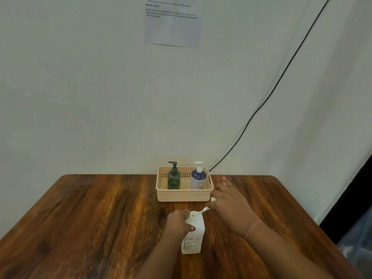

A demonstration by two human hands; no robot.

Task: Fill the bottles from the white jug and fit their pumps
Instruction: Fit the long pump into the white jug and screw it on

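Observation:
A white jug (pixel 194 236) with a printed label stands upright on the wooden table (pixel 100 218) near me. My left hand (pixel 178 223) grips its upper left side. My right hand (pixel 229 204) hovers just right of the jug's top and pinches a small white piece (pixel 206 208), perhaps the cap; it is blurred. Behind them a peach basket (pixel 184 196) holds a dark green bottle (pixel 173 179) and a blue-and-white bottle (pixel 198 179), both upright with pumps fitted.
The basket stands at the table's far edge against a pale wall. A black cable (pixel 271 91) runs down the wall to behind the basket. A printed sheet (pixel 173 23) is taped high on the wall. Bare wood lies left and right of the jug.

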